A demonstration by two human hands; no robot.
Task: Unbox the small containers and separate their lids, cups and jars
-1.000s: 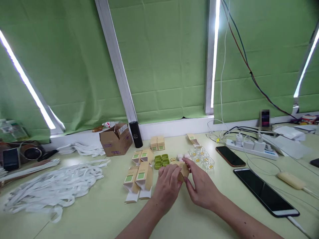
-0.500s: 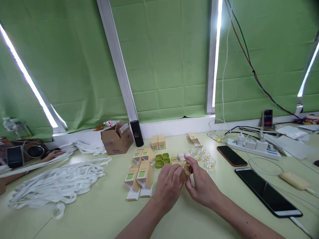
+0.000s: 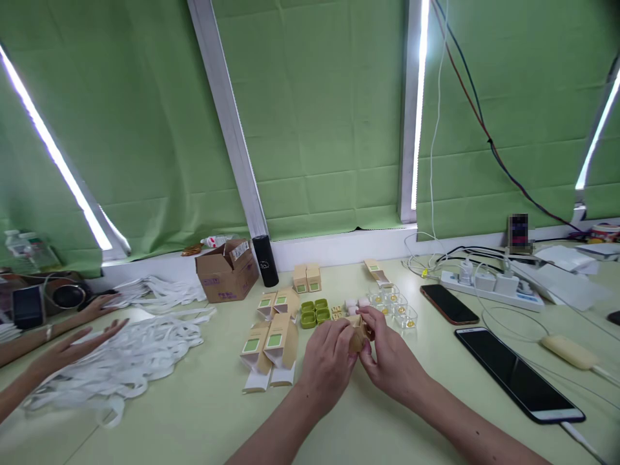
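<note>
Between my hands is a small kraft cardboard box, partly hidden by my fingers. My left hand wraps round its left side. My right hand pinches its right edge with thumb and fingers. Left of my hands, several kraft boxes with green labels lie with white-lined flaps open toward me. Just beyond my hands are green square cups, small yellowish pieces, pale pink pieces and clear containers with gold centres.
Two closed kraft boxes, a flat carton, a brown cardboard box and a black cylinder stand farther back. White straps lie left, by another person's hands. Phones and a power strip are right.
At the left, another person's open hand and forearm have come in over the white straps. My hands stay in place on the small box, with only slight finger movement.
</note>
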